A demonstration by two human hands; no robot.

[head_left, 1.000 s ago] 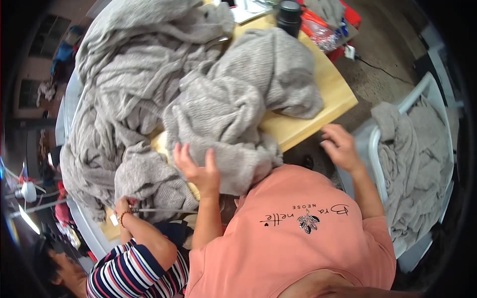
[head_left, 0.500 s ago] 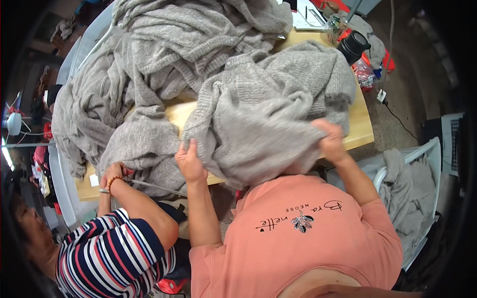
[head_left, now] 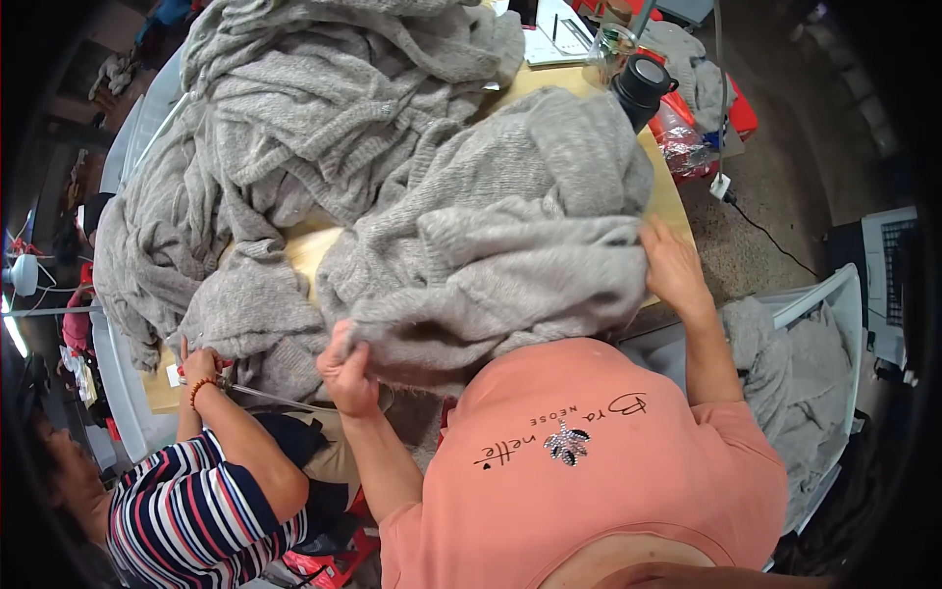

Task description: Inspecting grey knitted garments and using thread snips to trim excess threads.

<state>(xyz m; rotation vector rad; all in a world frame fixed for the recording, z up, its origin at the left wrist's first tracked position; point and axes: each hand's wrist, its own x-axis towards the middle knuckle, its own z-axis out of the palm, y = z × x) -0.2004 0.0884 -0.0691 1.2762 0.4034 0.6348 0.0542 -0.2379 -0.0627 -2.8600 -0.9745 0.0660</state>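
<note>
In front of me a grey knit sweater (head_left: 510, 285) lies bunched on the wooden table, its near edge raised toward my body. My left hand (head_left: 348, 373) is closed on its lower left edge, thumb and fingers pinching the knit. At the right side of the sweater is my right hand (head_left: 675, 267), its fingers closed at the edge and partly hidden by the cloth. Beyond and to the left rises a big heap of similar grey knits (head_left: 304, 108). Some of that knit (head_left: 250, 304) trails down the table's left side.
At left a co-worker in a striped shirt (head_left: 201, 491) has hands on the trailing knit, near a thin rod (head_left: 280, 398). A black-lidded bottle (head_left: 643, 86), glass jar (head_left: 610, 54) and papers (head_left: 556, 41) stand at the far right. A bin (head_left: 819, 294) of grey knits sits right.
The near part of the sweater, spread between my hands before, is now folded and bunched lower. My left hand moved down and left; my right hand shifted slightly right. The view has shifted too.
</note>
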